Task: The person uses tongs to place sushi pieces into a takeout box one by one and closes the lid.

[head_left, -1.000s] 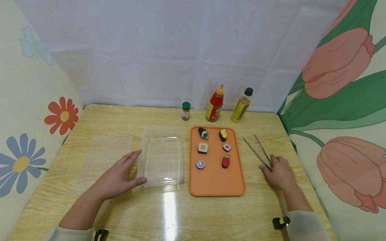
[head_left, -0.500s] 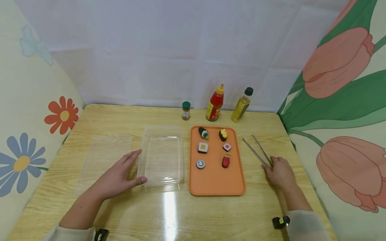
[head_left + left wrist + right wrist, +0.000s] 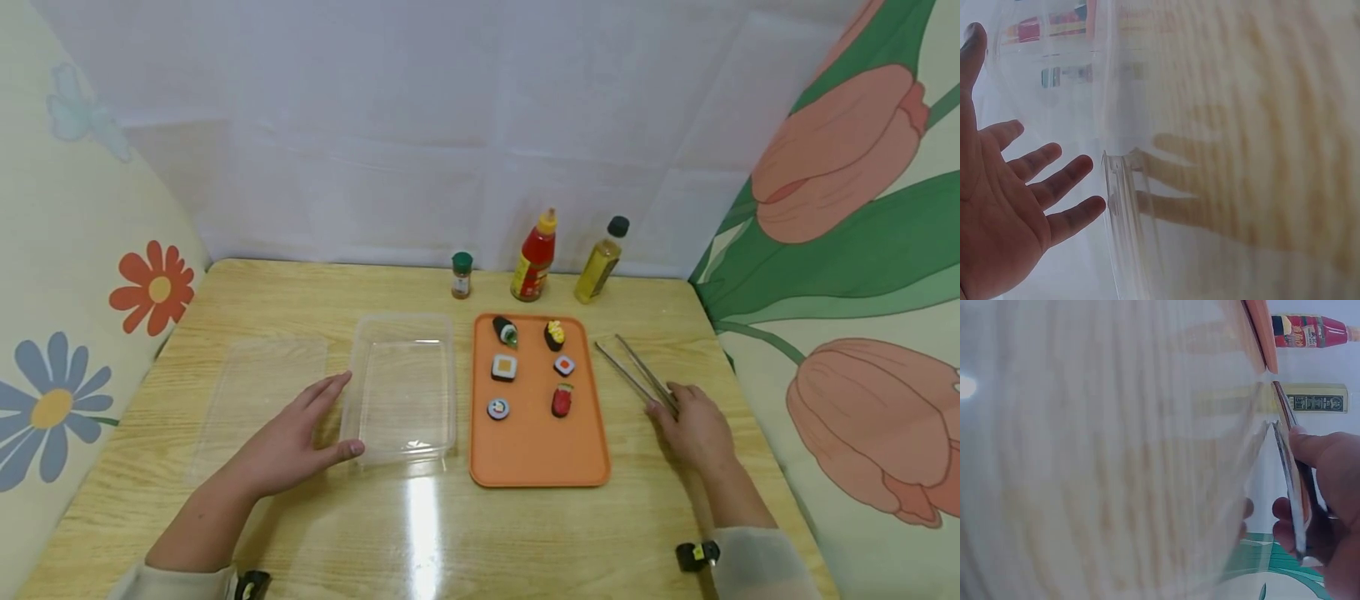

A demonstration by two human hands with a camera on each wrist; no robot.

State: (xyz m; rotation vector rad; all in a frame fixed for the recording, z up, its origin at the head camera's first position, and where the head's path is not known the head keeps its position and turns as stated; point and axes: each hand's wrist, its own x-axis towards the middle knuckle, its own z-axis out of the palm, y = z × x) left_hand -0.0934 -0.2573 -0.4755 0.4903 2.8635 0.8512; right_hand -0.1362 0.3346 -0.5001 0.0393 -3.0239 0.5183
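Observation:
My right hand (image 3: 697,429) grips a pair of metal tongs (image 3: 628,372), whose two arms spread apart and point toward the orange tray (image 3: 536,458). In the right wrist view, thumb and fingers close on the tongs (image 3: 1291,469) low over the table. My left hand (image 3: 296,442) is spread beside the left wall of a clear plastic container (image 3: 452,392); whether it touches is unclear. Several toy sushi pieces lie on the tray in two columns: a hand roll (image 3: 506,332), a square roll (image 3: 504,367), a round roll (image 3: 498,408), a yellow-topped piece (image 3: 554,335), a red-centred roll (image 3: 564,366) and a red-topped piece (image 3: 562,401).
A clear flat lid (image 3: 258,383) lies left of the container, partly behind my left hand. Along the back stand a green-capped spice jar (image 3: 461,277), a red sauce bottle (image 3: 535,258) and an oil bottle (image 3: 600,262). A white cloth (image 3: 360,150) hangs behind the table.
The tongs' tips have shifted slightly left, nearer the tray, and my right thumb has moved up along them. My left hand and the tray's pieces stay in place.

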